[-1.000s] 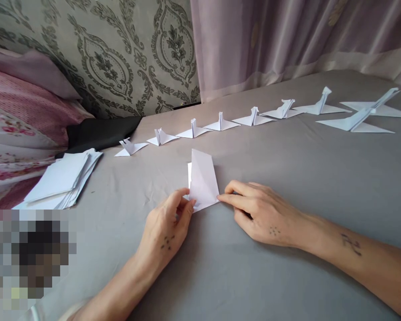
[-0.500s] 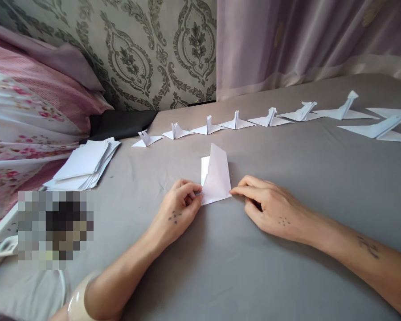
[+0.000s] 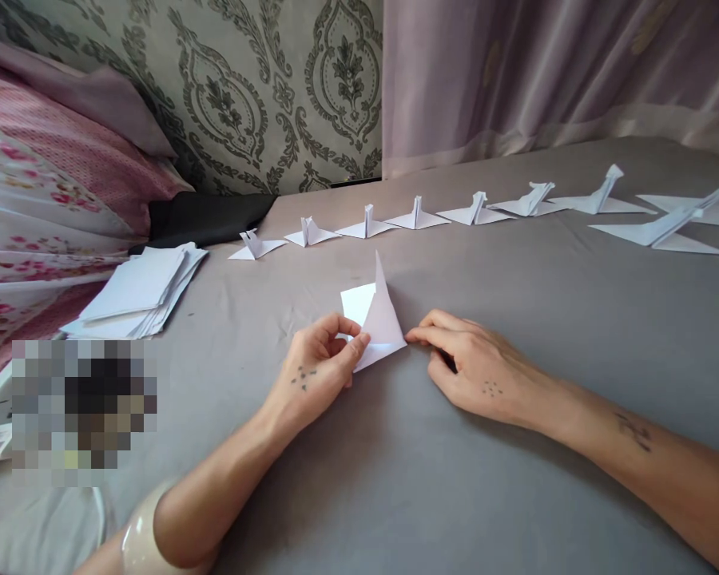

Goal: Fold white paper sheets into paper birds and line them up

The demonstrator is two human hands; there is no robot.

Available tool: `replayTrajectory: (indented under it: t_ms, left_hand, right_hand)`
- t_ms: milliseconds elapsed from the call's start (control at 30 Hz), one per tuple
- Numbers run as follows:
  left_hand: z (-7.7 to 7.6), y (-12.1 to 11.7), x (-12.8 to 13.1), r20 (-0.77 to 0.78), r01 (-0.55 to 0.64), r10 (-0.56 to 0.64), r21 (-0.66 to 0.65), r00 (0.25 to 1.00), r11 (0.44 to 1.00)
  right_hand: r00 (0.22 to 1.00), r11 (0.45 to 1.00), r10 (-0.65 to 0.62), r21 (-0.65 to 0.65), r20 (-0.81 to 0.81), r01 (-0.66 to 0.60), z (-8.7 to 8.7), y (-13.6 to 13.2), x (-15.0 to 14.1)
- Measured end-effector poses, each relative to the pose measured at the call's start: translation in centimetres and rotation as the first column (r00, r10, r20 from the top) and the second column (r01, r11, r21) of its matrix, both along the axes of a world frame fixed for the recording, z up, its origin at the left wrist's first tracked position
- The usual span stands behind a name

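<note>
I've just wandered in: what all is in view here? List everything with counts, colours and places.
folded paper sheet: one, white, centre
folded paper figures: nine, white, lined across the back towards the right edge
paper stack: one, white, left
bedsheet-like cloth: one, grey, beneath the papers
dark item: one, black, behind the stack
pink fabric: count unclear, partly white floral, far left
patterned wall: one, grey, back left
curtain: one, mauve, back right
cable: one, white, lower left
pixelated patch: one, multicoloured, lower left
cuff: one, cream, left forearm
left hand: one, dark-marked, pinching the sheet
right hand: one, dark-marked, by the sheet's right corner
</note>
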State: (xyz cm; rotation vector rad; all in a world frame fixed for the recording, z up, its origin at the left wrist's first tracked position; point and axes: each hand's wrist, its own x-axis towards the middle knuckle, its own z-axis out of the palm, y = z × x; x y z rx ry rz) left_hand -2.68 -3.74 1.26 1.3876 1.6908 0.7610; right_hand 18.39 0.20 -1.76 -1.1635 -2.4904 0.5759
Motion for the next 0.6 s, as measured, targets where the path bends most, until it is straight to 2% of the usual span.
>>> replayTrajectory:
  t_ms: [100, 267, 500, 600]
  left_hand:
    - [0.1, -0.1, 0.2, 0.085, -0.062, 0.069, -0.073, 0.994, 0.995]
    - [0.1, -0.1, 0.5, 0.130, -0.070, 0.071, -0.018, 0.989, 0.997]
    - [0.2, -0.5, 0.9, 0.176, 0.053, -0.058, 0.033, 0.983, 0.998]
    - [-0.4, -0.4, 0.5, 0.068, 0.109, -0.122, 0.168, 0.990, 0.980]
  right_hand:
    - [1.000, 1.000, -0.019, 0.006, 0.007, 0.019, 0.1, -0.1, -0.2]
    - [0.995, 0.995, -0.101, 0.003, -0.001, 0.101, 0.2, -0.3, -0.6]
    - [0.977, 0.975, -0.213, 0.070, 0.018, 0.212, -0.3, -0.7, -1.5]
    - [0.964, 0.963, -0.266, 0.056, 0.007, 0.265, -0.3, -0.6, -1.7]
